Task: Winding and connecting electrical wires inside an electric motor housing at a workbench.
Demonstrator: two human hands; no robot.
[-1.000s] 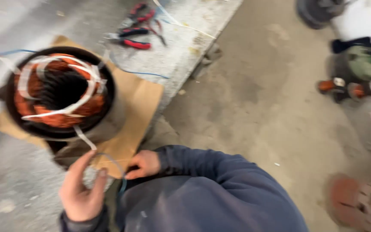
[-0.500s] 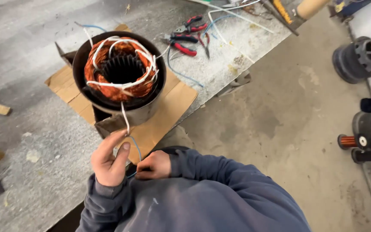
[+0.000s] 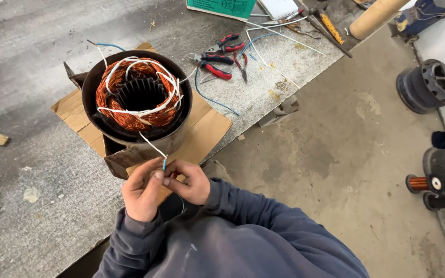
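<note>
Pinching white lead wire (image 3: 153,146) between my left hand (image 3: 141,193) and right hand (image 3: 190,181) fingers, near the stator (image 3: 136,100) | green box (image 3: 222,7) far on worktop (image 3: 37,170)

The right hand (image 3: 189,180) has joined the left hand (image 3: 142,190) on the white lead (image 3: 153,146).

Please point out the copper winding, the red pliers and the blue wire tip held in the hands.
copper winding (image 3: 110,98): head view, left side of coil.
red pliers (image 3: 217,70): head view, red handle.
blue wire tip (image 3: 164,163): head view, blue end between fingers.
</note>
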